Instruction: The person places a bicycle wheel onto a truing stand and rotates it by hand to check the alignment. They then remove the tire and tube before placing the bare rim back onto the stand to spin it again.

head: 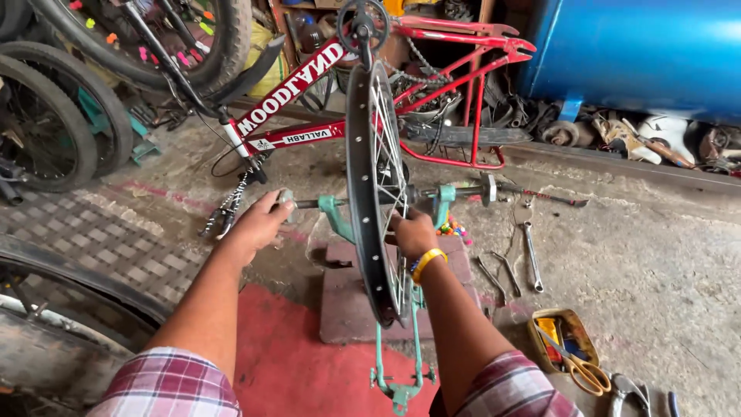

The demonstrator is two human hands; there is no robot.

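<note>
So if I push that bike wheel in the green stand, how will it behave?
The wheel would probably spin freely, since it sits upright on an axle in the green stand. Its thin spokes suggest it is fairly light. The right hand on them would likely stop it.

Open concrete right of the truing stand, broken only by loose spanners and a tin of scissors. Blocked behind by the upturned red bicycle frame; hemmed left by tyres; spoked rim filling the middle
</note>
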